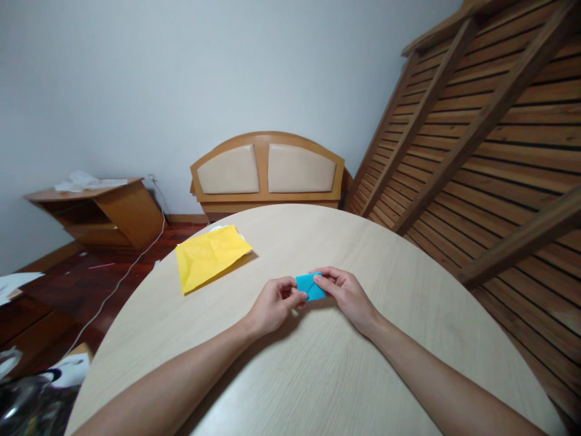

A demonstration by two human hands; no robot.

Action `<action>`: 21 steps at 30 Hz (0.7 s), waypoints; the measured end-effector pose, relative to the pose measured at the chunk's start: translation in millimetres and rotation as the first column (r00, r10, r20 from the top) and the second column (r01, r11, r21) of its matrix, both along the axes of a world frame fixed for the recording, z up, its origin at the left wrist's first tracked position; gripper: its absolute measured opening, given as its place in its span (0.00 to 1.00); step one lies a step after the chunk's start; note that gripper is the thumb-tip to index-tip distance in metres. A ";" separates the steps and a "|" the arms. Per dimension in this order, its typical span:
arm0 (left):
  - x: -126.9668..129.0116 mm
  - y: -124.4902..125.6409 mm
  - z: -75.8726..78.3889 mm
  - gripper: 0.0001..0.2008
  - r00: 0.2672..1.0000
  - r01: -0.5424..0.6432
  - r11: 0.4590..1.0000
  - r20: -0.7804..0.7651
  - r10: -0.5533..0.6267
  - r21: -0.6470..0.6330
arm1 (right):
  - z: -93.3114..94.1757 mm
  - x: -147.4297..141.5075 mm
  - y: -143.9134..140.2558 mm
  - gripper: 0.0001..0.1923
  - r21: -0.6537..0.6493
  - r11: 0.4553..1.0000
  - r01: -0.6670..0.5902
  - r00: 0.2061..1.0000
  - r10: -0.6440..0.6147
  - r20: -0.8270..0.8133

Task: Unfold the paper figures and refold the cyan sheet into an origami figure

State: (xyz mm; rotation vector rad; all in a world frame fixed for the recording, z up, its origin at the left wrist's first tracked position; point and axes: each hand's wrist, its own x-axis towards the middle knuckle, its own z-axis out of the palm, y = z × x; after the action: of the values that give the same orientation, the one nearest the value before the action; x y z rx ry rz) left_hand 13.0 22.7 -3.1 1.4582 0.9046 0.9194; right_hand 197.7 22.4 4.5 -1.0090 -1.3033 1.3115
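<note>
Left hand [275, 304] and right hand [345, 292] pinch a folded blue paper [311, 286], long axis running left-right, above the table [318, 375].

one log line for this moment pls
left hand: pinching blue folded paper | right hand: pinching same paper | yellow sheet: flat on round table, untouched

Pale wall [136, 72], slatted wooden frame [490, 139]

Left hand [272, 304] and right hand [347, 293] pinching folded blue paper [311, 286], yellow sheet [209, 255] nearby, round table [318, 363]
</note>
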 end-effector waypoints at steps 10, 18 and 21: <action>-3.9 -0.7 -1.3 0.15 0.998 0.055 0.998 0.011 -0.055 -0.008 | 1.4 5.1 0.7 0.16 0.034 0.997 -0.066 0.994 0.063 0.088; -7.1 -0.7 -2.8 0.17 0.997 0.060 0.998 -0.047 -0.059 0.013 | 7.6 3.6 -4.4 0.18 0.023 0.983 -0.180 0.973 0.175 0.148; -8.1 0.5 -0.1 0.18 0.992 0.127 0.992 -0.012 -0.127 0.008 | 11.5 5.6 -5.0 0.18 -0.035 0.975 -0.221 0.969 0.224 0.101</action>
State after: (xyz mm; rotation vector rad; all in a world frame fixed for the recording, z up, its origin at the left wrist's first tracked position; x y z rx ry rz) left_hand 4.9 23.1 -3.2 1.5123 0.8075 0.8222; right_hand 203.3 17.4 16.0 -0.9792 -1.5188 1.4610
